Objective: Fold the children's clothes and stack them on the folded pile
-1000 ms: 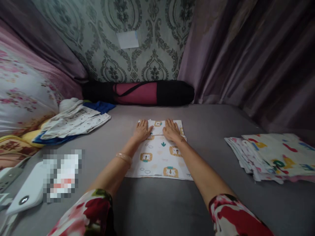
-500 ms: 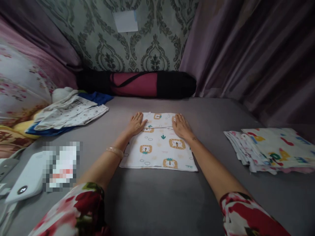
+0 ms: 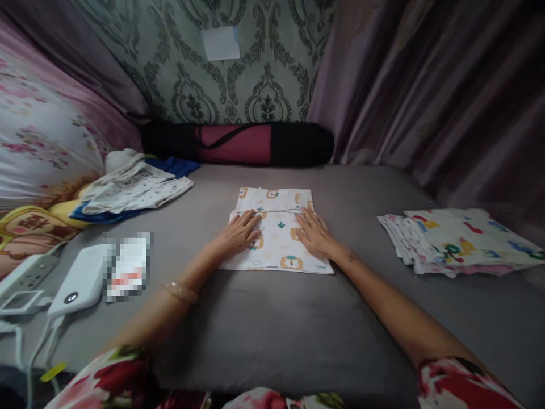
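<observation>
A grey bed (image 3: pixel 272 329) has a lion cloth (image 3: pixel 276 238) lying flat in its middle. The cloth's long way runs from the person toward the wall (image 3: pixel 264 68), with a folded flap (image 3: pixel 272 199) at the far end. The left hand (image 3: pixel 239 233) and right hand (image 3: pixel 315 234) lie open and flat on it, grabbing nothing.

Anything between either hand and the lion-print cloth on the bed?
Nothing visible. The left hand and right hand both lie flat, palms down, directly on the cloth, one towards each side. The folded stack at right and the clothes pile at left lie apart from it.
</observation>
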Demonstrator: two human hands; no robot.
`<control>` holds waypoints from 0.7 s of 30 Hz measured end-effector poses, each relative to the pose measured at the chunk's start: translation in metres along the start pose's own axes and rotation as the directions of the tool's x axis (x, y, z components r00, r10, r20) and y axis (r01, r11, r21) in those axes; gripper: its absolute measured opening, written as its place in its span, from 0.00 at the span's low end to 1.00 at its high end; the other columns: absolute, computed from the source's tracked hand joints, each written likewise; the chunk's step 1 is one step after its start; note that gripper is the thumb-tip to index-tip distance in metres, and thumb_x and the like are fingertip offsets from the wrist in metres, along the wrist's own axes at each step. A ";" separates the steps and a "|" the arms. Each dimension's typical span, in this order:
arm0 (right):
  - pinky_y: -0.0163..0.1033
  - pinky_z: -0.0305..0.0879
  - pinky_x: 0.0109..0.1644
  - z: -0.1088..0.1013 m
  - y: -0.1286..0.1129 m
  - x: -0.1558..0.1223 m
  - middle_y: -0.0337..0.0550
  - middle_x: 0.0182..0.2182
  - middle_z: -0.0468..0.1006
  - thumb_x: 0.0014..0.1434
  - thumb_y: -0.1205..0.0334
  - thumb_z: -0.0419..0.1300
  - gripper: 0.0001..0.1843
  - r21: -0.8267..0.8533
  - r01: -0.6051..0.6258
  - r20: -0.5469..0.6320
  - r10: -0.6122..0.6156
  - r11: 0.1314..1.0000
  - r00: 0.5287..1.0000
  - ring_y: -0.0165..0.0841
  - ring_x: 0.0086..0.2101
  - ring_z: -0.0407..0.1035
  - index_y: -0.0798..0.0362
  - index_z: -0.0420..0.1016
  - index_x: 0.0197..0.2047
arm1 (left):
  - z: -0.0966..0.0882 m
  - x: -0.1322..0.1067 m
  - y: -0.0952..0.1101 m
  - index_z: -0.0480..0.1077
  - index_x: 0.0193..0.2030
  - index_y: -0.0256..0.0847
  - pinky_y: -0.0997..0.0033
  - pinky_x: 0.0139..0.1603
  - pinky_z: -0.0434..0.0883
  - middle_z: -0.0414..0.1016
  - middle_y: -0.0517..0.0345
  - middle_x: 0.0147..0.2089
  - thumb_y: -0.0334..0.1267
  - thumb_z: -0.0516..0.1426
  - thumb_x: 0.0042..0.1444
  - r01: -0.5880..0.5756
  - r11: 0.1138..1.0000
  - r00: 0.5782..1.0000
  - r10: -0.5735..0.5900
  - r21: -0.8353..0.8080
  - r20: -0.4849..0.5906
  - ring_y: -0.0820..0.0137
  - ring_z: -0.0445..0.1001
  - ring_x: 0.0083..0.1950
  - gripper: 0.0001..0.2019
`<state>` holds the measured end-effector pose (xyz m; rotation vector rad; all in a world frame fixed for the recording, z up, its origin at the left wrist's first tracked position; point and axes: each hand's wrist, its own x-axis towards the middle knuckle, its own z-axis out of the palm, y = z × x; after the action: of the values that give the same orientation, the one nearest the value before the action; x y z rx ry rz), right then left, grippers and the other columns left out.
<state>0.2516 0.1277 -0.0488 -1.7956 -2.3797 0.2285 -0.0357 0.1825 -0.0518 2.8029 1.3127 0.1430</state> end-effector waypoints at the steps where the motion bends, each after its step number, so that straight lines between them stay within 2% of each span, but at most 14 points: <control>1: 0.54 0.35 0.69 0.000 -0.003 -0.014 0.52 0.71 0.40 0.69 0.51 0.39 0.31 0.000 0.035 0.033 -0.035 0.999 0.999 0.41 0.68 0.34 0.55 0.50 0.70 | 0.002 -0.013 0.003 0.50 0.70 0.40 0.54 0.70 0.47 0.47 0.47 0.73 0.51 0.38 0.68 -0.001 1.000 1.000 0.001 -0.017 0.021 0.61 0.43 0.74 0.28; 3: 0.55 0.36 0.69 -0.002 -0.008 -0.040 0.50 0.70 0.43 0.69 0.51 0.40 0.30 0.000 0.100 0.079 -0.100 0.995 0.992 0.40 0.68 0.36 0.53 0.51 0.70 | 0.003 -0.036 0.006 0.51 0.70 0.40 0.53 0.71 0.47 0.46 0.47 0.73 0.52 0.38 0.67 0.023 0.999 0.998 -0.021 -0.035 0.051 0.61 0.44 0.73 0.29; 6: 0.55 0.38 0.69 -0.008 -0.016 -0.074 0.46 0.70 0.45 0.69 0.52 0.42 0.28 0.012 0.165 0.086 -0.166 0.986 0.982 0.40 0.68 0.37 0.47 0.53 0.70 | 0.000 -0.068 0.004 0.51 0.70 0.43 0.55 0.71 0.49 0.46 0.49 0.73 0.56 0.40 0.65 0.042 0.997 0.997 -0.037 -0.064 0.072 0.61 0.46 0.73 0.31; 10: 0.54 0.42 0.69 -0.018 -0.020 -0.112 0.41 0.69 0.49 0.69 0.54 0.43 0.25 0.045 0.172 0.108 -0.176 0.984 0.978 0.38 0.67 0.42 0.40 0.58 0.67 | -0.004 -0.104 -0.006 0.58 0.68 0.46 0.59 0.68 0.56 0.50 0.50 0.72 0.56 0.43 0.65 0.081 0.991 0.996 -0.078 -0.104 0.032 0.59 0.53 0.71 0.29; 13: 0.54 0.43 0.69 -0.024 -0.022 -0.129 0.42 0.68 0.53 0.69 0.54 0.44 0.24 0.055 0.152 0.116 -0.158 0.987 0.981 0.38 0.67 0.45 0.41 0.61 0.66 | -0.008 -0.117 -0.006 0.65 0.63 0.48 0.55 0.67 0.58 0.53 0.50 0.71 0.54 0.43 0.65 0.098 0.987 0.995 -0.099 -0.125 0.001 0.57 0.54 0.70 0.25; 15: 0.55 0.39 0.69 -0.027 -0.026 -0.127 0.43 0.66 0.57 0.69 0.56 0.44 0.23 0.040 0.169 0.102 -0.173 0.985 0.980 0.37 0.66 0.49 0.43 0.64 0.64 | -0.012 -0.113 0.004 0.67 0.61 0.48 0.51 0.67 0.56 0.53 0.50 0.71 0.51 0.42 0.66 0.078 0.986 0.997 -0.082 -0.150 -0.015 0.56 0.51 0.71 0.23; 17: 0.55 0.35 0.70 -0.027 -0.037 -0.112 0.45 0.65 0.59 0.69 0.58 0.42 0.23 0.006 0.205 0.070 -0.204 0.979 0.976 0.36 0.65 0.50 0.46 0.65 0.63 | -0.016 -0.095 0.024 0.66 0.61 0.46 0.51 0.68 0.55 0.53 0.50 0.71 0.47 0.42 0.67 0.038 0.982 0.998 -0.045 -0.186 -0.032 0.59 0.49 0.72 0.22; 19: 0.54 0.33 0.70 -0.023 -0.054 -0.086 0.48 0.66 0.56 0.69 0.61 0.41 0.25 -0.031 0.214 0.028 -0.213 0.976 0.977 0.36 0.67 0.45 0.53 0.64 0.64 | -0.017 -0.069 0.050 0.63 0.62 0.42 0.52 0.69 0.52 0.55 0.47 0.70 0.43 0.42 0.67 -0.005 0.979 0.999 -0.007 -0.205 -0.054 0.61 0.49 0.72 0.22; 21: 0.54 0.35 0.70 -0.014 -0.072 -0.061 0.54 0.68 0.51 0.68 0.58 0.43 0.27 -0.043 0.185 0.018 -0.185 0.982 0.983 0.41 0.68 0.40 0.61 0.59 0.66 | -0.013 -0.044 0.075 0.58 0.65 0.36 0.52 0.69 0.52 0.53 0.42 0.71 0.41 0.43 0.66 -0.014 0.981 0.999 0.006 -0.195 -0.040 0.60 0.48 0.72 0.23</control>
<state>0.2036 0.0499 -0.0214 -1.5812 -2.5611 0.1672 -0.0075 0.1005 -0.0362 2.6547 1.2187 0.3109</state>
